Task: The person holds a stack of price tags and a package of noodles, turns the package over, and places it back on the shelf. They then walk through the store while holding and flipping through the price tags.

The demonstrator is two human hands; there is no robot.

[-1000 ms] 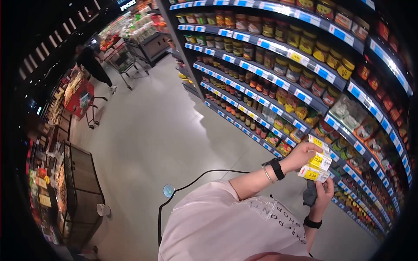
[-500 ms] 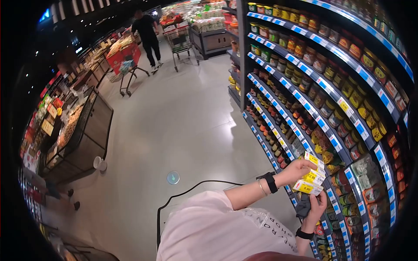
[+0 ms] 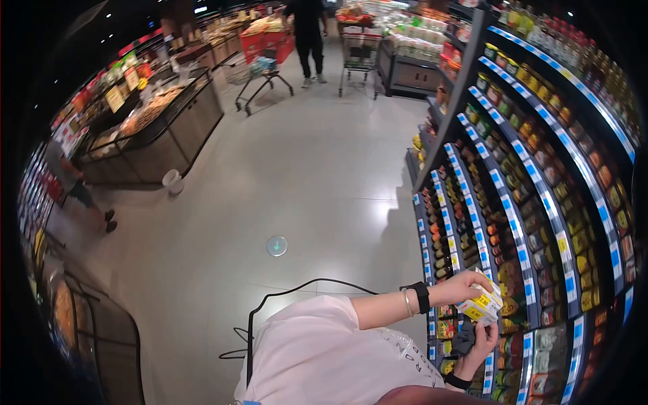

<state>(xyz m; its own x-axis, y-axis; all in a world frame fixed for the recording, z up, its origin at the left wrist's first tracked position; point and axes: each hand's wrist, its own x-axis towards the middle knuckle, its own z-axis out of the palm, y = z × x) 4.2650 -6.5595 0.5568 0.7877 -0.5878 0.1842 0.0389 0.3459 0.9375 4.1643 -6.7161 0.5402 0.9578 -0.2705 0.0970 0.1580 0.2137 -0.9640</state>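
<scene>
My left hand [image 3: 460, 287] is closed on the upper end of several yellow-and-white price tags [image 3: 480, 306], fanned so that they overlap. My right hand [image 3: 480, 343] sits just below, its fingers pinched near the lower edge of the tags. A dark grey item [image 3: 464, 339] hangs against that hand; what it is I cannot make out. Both hands are in front of a shelf unit [image 3: 532, 297] packed with jars and packets, with blue-and-white labels along its edges.
A person in dark clothes [image 3: 308, 40] stands by a red-loaded trolley [image 3: 266, 47], near another cart [image 3: 359, 57]. On the left are a wooden display counter [image 3: 155, 145], a white bucket [image 3: 173, 181] and another person [image 3: 71, 179]. A black frame [image 3: 317, 281] surrounds my body.
My view has swung so that the aisle and counters sit further right. The tags and both hands are slightly lower and tilted differently, still together. The person on the left shows more fully.
</scene>
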